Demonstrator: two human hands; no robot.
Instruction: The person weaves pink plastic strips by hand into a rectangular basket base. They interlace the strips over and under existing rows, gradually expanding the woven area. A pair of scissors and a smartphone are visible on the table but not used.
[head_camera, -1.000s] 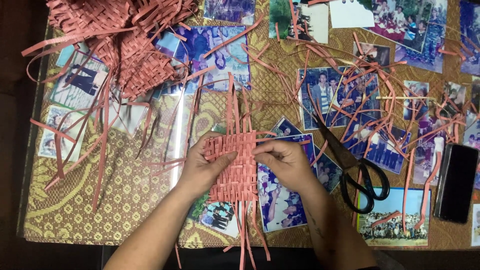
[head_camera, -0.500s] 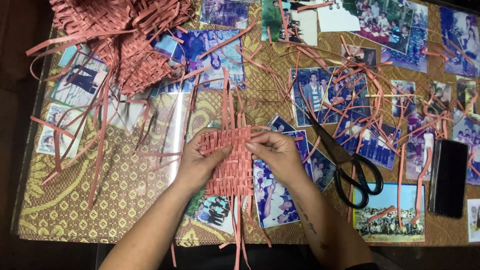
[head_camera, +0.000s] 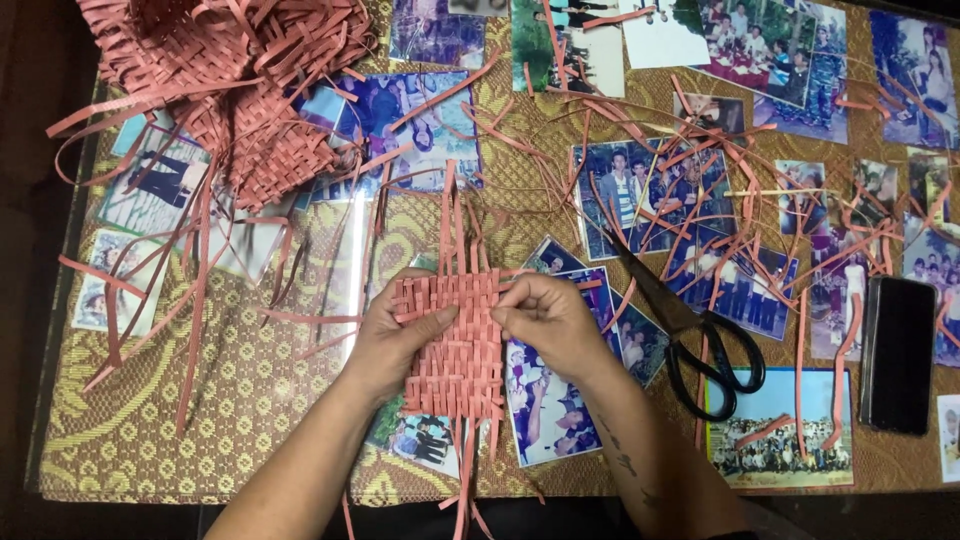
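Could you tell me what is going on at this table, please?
A person is weaving pink strips into a small mat. The left hand steadies its left edge while the right hand pinches a strip at the upper right. A woven basket lies at the upper left, scissors and a phone to the right.

A glass-topped table (head_camera: 250, 400) carries everything, with a gold patterned cloth and many printed photographs (head_camera: 640, 190) showing beneath the glass. On it lie loose pink strips (head_camera: 760, 170) scattered mostly across the right half, black-handled scissors (head_camera: 690, 330) right of centre, and a dark phone (head_camera: 898, 352) near the right edge. A heap of woven pink strip work (head_camera: 220, 90) sits at the far left corner with long strips trailing off it, and a small woven pink mat (head_camera: 458, 345) lies near the front middle.
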